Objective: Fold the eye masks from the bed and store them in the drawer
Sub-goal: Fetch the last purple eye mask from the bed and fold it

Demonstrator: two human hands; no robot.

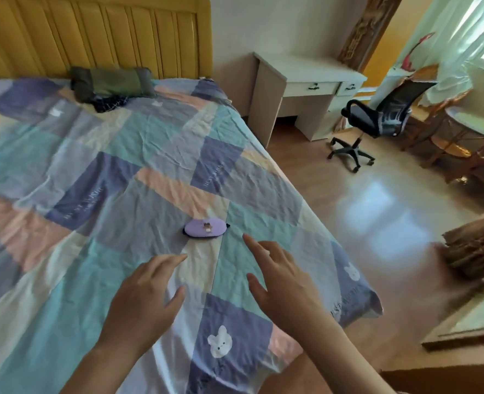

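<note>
A small purple eye mask (205,228) with a dark underside lies flat on the patchwork bed cover (98,172), near the bed's right side. Both my hands hover over the cover just short of it. My left hand (147,291) is open, fingers spread, its fingertips a little below and left of the mask. My right hand (280,277) is open too, its index finger pointing toward the mask's right end without touching it. A white desk (292,69) with two drawers (311,88) stands against the far wall beyond the bed.
A dark green pillow (112,82) and a dark checked cloth (110,103) lie by the yellow headboard (93,32). A black office chair (377,120) stands on the wooden floor next to the desk. Rattan furniture (462,143) sits at the right by the curtained window.
</note>
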